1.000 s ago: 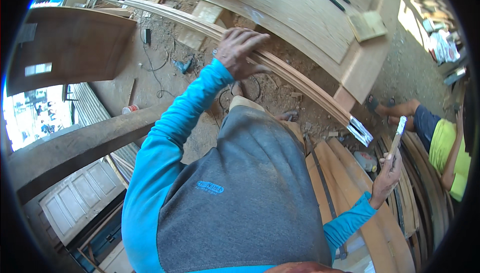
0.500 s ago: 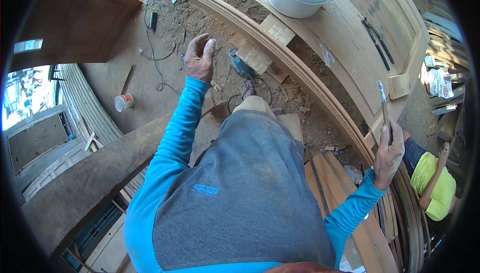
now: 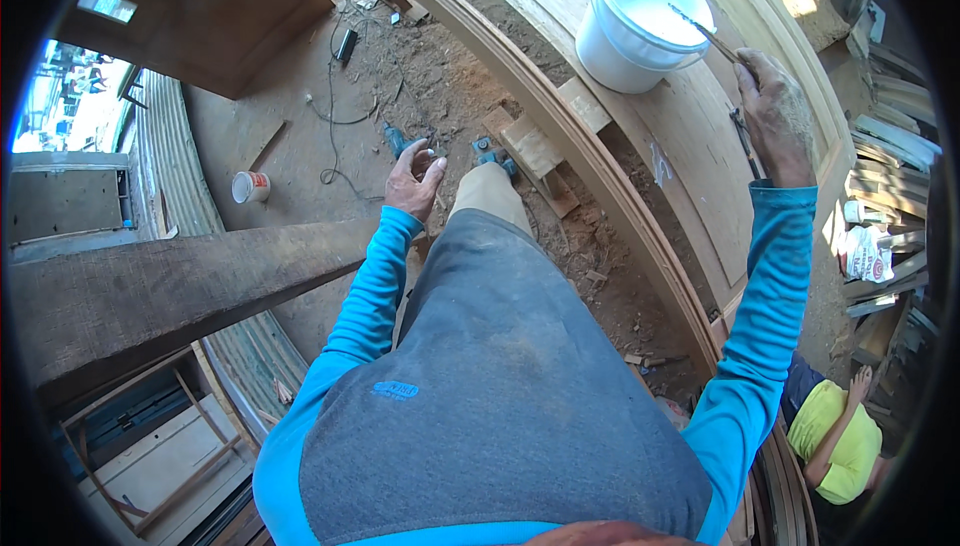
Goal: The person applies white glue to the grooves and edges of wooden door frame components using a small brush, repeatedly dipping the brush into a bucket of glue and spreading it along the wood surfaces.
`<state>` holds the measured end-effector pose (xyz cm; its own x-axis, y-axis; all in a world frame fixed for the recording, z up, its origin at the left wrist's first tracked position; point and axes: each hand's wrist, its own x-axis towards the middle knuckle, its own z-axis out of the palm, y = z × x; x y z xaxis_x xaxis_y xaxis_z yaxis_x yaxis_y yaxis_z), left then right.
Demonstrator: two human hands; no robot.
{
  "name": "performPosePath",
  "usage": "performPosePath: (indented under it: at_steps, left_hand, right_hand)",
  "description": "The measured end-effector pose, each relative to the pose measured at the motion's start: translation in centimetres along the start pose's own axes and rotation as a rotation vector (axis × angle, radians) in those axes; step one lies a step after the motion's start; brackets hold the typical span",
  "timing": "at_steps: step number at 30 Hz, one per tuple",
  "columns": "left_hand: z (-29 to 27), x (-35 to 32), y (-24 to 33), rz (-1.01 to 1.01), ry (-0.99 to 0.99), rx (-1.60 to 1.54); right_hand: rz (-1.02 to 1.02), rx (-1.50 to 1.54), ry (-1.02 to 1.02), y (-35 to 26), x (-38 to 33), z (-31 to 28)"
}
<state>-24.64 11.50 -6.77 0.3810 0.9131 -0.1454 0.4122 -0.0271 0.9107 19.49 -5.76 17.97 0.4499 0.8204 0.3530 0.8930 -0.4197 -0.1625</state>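
My right hand (image 3: pixel 778 116) is raised over the curved wooden frame (image 3: pixel 600 176) and grips a thin brush (image 3: pixel 705 34), whose tip points into the white bucket (image 3: pixel 640 21) of white liquid. My left hand (image 3: pixel 415 178) hangs free beside my knee, fingers loosely apart, holding nothing, just above a blue power tool (image 3: pixel 400 139) lying on the dirt floor. Both my sleeves are bright blue.
A heavy wooden beam (image 3: pixel 170 286) crosses at left. On the dirt floor lie a small can (image 3: pixel 250 187), a black cable (image 3: pixel 340 111) and wood blocks (image 3: pixel 535 151). Another person in a yellow-green shirt (image 3: pixel 835 436) crouches at lower right beside stacked planks (image 3: pixel 895 156).
My right hand has swung up and forward with the brush toward the white bucket. My left hand has dropped away from the curved frame and now hangs by my knee.
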Motion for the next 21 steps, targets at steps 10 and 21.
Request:
performPosePath:
  at_steps: [10,21]
  left_hand:
    - [1.4,10.7,3.8,0.097,0.031,-0.088]
    - [-10.1,39.8,0.8,0.378,0.107,0.181]
  right_hand:
    - [-0.092,-0.384,-0.289,-0.9,8.9,4.3]
    - [0.236,-0.156,-0.575,-6.4,15.4,5.4]
